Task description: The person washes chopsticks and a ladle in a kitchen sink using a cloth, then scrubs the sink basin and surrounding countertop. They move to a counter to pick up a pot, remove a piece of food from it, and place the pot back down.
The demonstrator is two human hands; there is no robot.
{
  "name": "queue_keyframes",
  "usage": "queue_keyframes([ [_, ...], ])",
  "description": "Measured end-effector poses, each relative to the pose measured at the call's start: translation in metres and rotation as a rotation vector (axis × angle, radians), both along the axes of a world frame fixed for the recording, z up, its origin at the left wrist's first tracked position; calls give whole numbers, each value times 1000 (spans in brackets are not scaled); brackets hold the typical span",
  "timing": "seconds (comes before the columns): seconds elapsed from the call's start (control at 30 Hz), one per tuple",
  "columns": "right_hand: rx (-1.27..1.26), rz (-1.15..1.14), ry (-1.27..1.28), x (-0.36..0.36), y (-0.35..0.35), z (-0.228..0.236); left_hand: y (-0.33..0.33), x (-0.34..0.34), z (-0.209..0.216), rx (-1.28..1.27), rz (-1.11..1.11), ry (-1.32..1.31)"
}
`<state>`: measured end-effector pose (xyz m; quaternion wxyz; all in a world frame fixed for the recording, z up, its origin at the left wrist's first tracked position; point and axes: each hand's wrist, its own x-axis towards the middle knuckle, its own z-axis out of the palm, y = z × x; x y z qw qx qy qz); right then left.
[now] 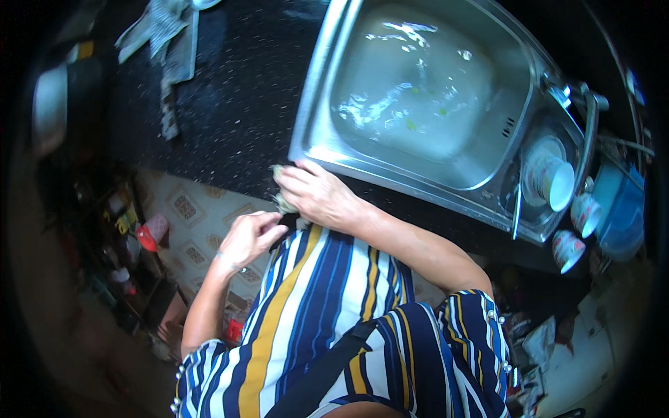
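Observation:
At the counter's front edge, left of the sink (317, 155), my right hand (320, 198) presses down with its fingers curled over a pale, crumpled rag (287, 203). Parts of the rag poke out past the fingertips; its weave is too small to make out. Just below the edge is my left hand (244, 240), cupped close to the rag, its thumb and fingers apart and nothing visible in them. Water with a few small green scraps (411, 126) lies in the sink basin.
Stacked bowls (554, 181) stand in the side basin by the tap (592, 118). More patterned cups (568, 249) and a blue plastic container (620, 223) are at the right. A striped cloth (167, 35) lies on the black counter (237, 97). Shelves of goods line the left.

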<state>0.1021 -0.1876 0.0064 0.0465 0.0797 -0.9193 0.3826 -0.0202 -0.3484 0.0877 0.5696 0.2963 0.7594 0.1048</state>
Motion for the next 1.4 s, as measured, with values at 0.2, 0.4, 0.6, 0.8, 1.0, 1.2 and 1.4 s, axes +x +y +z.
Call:
queue_keyframes([
  [0.2, 161, -132, -204, 200, 112, 24, 34, -14, -17, 207, 184, 128],
  [0.4, 577, -580, -230, 220, 224, 50, 116, -49, -21, 717, -260, 550],
  [0.6, 898, -611, -688, 135, 241, -74, 209, -93, -73, 881, -454, 856],
  [0.8, 490, -694, -904, 144, 175, -159, 260, -107, -112, 917, -421, 1061],
  [1.0, 491, -494, -818, 90, 261, -142, 267, -99, -129, 866, -329, 1118],
  [1.2, 1205, -81, -424, 53, 366, -95, 266, -102, -131, 892, -300, 1118],
  [1.4, 1382, -63, -581, 127, 381, -124, 269, -101, -127, 934, -297, 1081],
])
